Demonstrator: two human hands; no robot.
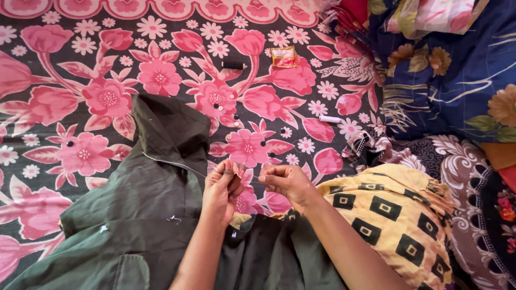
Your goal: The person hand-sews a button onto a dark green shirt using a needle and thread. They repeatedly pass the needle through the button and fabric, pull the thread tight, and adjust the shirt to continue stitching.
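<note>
A dark green garment (156, 193) lies spread over a pink floral cloth (70, 107). My left hand (221, 190) is above the garment's edge, with its fingertips pinched on what looks like a thin needle. My right hand (287, 182) is close beside it, fingers pinched as if on a fine thread; the thread itself is too thin to make out. A light thread line runs across the garment's collar toward my left hand. Several small dark buttons (223, 107) lie scattered on the cloth beyond my hands.
A black thread spool (233, 64) and a small red and gold packet (284, 56) lie farther back. A small white tube (329, 119) lies to the right. Yellow patterned fabric (398, 215) covers my right leg; blue floral cloth (457, 75) is piled at right.
</note>
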